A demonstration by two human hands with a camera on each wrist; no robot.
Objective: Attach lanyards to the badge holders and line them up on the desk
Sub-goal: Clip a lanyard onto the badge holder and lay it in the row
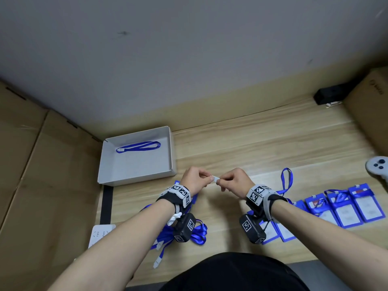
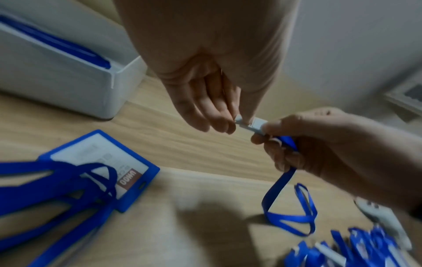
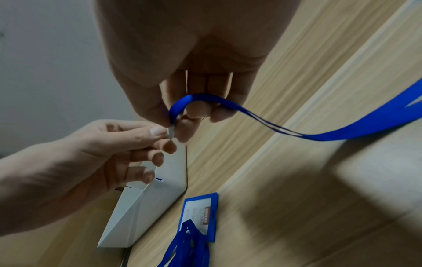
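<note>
Both hands meet above the wooden desk [image 1: 252, 143] and pinch the small white plastic clip [image 1: 215, 178] of a blue lanyard [image 1: 286, 181]. My left hand [image 1: 210, 179] pinches the clip's free end [image 2: 250, 123] between thumb and fingertips. My right hand [image 1: 219, 181] holds the strap end, and the strap [image 2: 280, 184] hangs from it in a loop [image 3: 274, 122] down to the desk. A blue badge holder [image 2: 102, 168] lies flat below my left hand, partly under loose lanyards [image 1: 189, 234]. Several badge holders with lanyards [image 1: 354, 204] lie in a row at the right.
A white open box [image 1: 134, 164] at the back left holds one blue lanyard [image 1: 138, 146]. Cardboard boxes [image 1: 42, 175] flank the desk on both sides. A grey game controller [image 1: 378, 166] lies at the right edge, a white power strip [image 1: 100, 234] front left, a black object [image 1: 329, 94] at the back right.
</note>
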